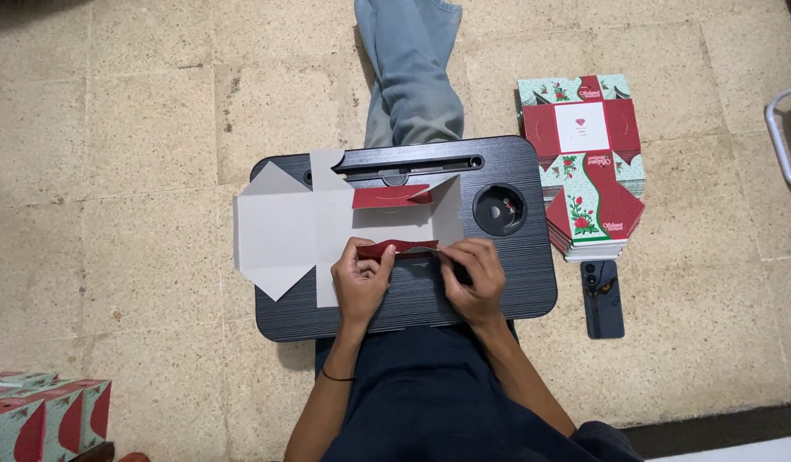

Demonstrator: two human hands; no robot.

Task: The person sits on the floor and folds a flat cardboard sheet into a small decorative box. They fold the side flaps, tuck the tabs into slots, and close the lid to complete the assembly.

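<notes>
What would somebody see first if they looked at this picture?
Right in the middle, two hands, the left hand and the right hand, fold a red flap on a flat grey cardboard box. It lies on a black lap desk over the person's legs. To the right on the floor sits a bright stack of unfolded red and green boxes, with a dark phone just below it.

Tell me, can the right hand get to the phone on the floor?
Probably yes. The right hand is busy pinching the cardboard flap, but the phone lies on the floor just right of the lap desk, with nothing between.
</notes>
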